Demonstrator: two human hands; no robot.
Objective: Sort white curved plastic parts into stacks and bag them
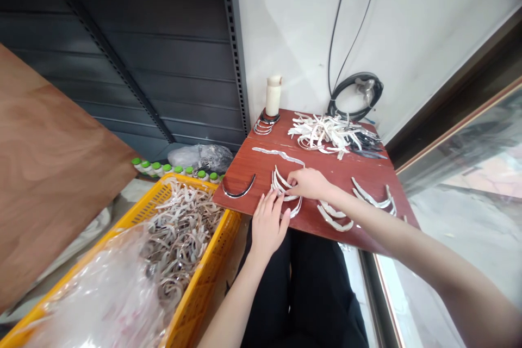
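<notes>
Several white curved strips (292, 210) lie in a loose group near the front edge of the small red-brown table. My left hand (269, 223) rests at the near left side of this group, fingers stretched out and fingertips touching the strips. From the right, my right hand (310, 182) reaches over the same group with its fingers pinched together on a white curved strip; the fingertips are partly hidden. Further right on the table are more white curved strips (334, 217), below my right forearm. A black curved strip (240, 194) lies apart to the left.
A heap of white strips (322, 131) and dark strips (365, 141) covers the table's back right. A cream cylinder (273, 97) stands at the back left with curved pieces round its base. At left is a yellow crate (232, 223) of curved strips and clear plastic.
</notes>
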